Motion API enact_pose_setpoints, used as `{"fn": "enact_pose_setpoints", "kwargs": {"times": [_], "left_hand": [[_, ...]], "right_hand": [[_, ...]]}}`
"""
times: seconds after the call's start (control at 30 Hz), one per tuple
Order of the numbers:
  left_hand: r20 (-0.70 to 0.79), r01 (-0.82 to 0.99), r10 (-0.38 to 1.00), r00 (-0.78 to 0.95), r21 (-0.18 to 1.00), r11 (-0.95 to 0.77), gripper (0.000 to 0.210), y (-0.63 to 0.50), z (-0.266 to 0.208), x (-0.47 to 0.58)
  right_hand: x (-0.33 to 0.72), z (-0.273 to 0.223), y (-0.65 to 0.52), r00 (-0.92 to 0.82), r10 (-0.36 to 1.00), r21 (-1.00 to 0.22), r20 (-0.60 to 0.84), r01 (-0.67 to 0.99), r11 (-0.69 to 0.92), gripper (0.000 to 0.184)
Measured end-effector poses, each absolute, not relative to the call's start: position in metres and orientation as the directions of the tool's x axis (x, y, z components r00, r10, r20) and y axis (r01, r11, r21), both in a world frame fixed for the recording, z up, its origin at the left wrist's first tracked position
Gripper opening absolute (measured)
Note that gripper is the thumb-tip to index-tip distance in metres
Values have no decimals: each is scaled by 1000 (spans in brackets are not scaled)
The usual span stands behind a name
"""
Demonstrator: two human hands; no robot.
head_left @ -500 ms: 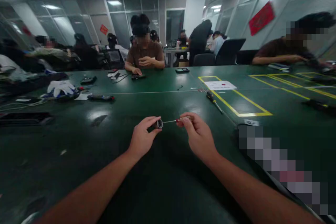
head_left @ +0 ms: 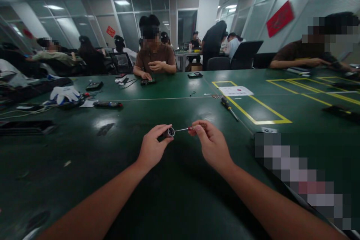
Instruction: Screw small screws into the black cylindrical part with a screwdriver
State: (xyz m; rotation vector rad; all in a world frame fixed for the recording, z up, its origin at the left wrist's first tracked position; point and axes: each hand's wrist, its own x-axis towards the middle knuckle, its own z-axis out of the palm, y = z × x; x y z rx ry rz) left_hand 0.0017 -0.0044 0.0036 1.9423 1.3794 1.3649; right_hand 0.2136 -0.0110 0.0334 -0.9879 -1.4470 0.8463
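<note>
Between the thumb and fingers of my left hand (head_left: 153,146) is a small dark cylindrical part (head_left: 170,132), its round, silvery-rimmed open end turned to the right. My right hand (head_left: 212,144) grips a screwdriver (head_left: 192,128) by its reddish, partly see-through handle. The thin metal shaft points left, and its tip is at the open end of the cylinder; whether it touches inside I cannot tell. Both hands are held above the green table (head_left: 174,187), closed around what they hold.
Beyond my right hand lies a yellow-and-black screwdriver (head_left: 230,109), beside yellow tape outlines (head_left: 272,122) and a white sheet (head_left: 235,90). White gloves (head_left: 64,95) and a dark tool (head_left: 108,104) lie at left. A blurred-out object (head_left: 298,176) is near right. A person (head_left: 154,54) sits opposite.
The screwdriver's handle has turned slightly within my right fingers, so more of it shows. My left hand and the cylinder hold nearly the same place.
</note>
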Motion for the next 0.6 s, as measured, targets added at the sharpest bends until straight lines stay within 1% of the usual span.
{"fn": "enact_pose_setpoints", "kwargs": {"times": [0.23,0.33,0.4,0.5,0.53,0.6], "left_hand": [[486,486,873,52,751,-447,44,-6,7,2],[483,504,873,66,739,-446,43,-6,6,2],[482,518,872,81,727,-450,43,-6,5,3],[476,532,874,100,716,-452,43,-6,6,4],[476,533,874,102,715,-452,43,-6,6,4],[480,533,872,99,714,-453,42,-7,7,4]], "right_hand": [[213,36,-12,-49,926,-923,373,81,376,22],[212,37,-14,-100,930,-934,353,25,357,20],[212,37,-15,-104,932,-937,347,-9,348,21],[212,35,-13,-53,946,-948,319,-1,320,36],[212,34,-11,-25,954,-954,299,-3,299,36],[213,32,-8,35,967,-967,251,-44,252,28]]}}
